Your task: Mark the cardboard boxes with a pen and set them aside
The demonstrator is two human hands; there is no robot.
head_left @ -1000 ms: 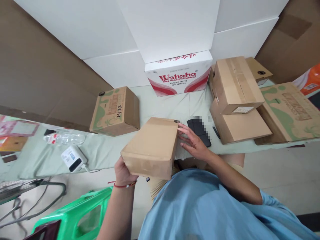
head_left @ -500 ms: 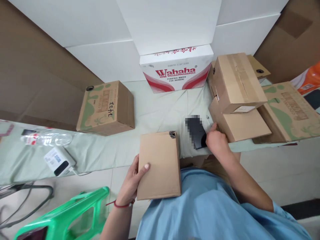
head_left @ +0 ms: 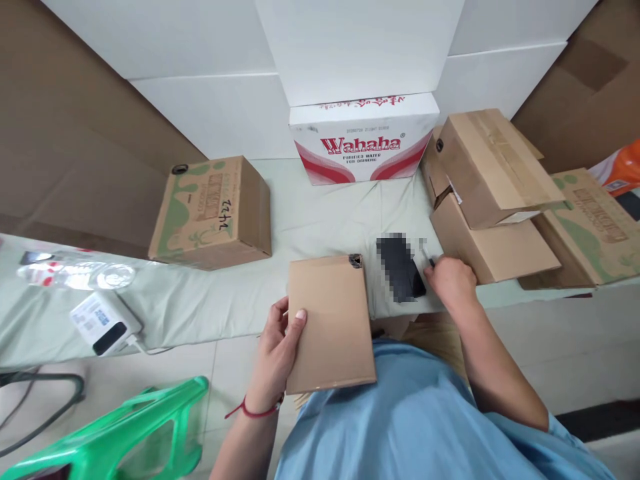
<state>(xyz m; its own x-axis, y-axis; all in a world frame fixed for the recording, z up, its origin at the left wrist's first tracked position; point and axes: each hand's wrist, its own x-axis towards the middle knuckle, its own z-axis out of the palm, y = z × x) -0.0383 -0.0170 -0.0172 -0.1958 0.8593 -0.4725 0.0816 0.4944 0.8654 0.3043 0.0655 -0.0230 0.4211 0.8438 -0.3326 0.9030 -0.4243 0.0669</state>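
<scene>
While left hand [head_left: 277, 345] grips cardboard box [head_left: 331, 323], right hand [head_left: 454, 283] holds pen [head_left: 431, 261].

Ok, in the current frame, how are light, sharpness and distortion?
Head view, light: soft and even, no harsh glare on the held box. Head view, sharpness: print on the white carton reads clearly, but pixel blocks hide much of the black item. Head view, distortion: apparent wide-angle stretch toward the edges, as on the stool.

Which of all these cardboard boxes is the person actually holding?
The plain brown box with a dark patch at its far right corner: of them all, it alone is gripped, by the left hand.
</scene>
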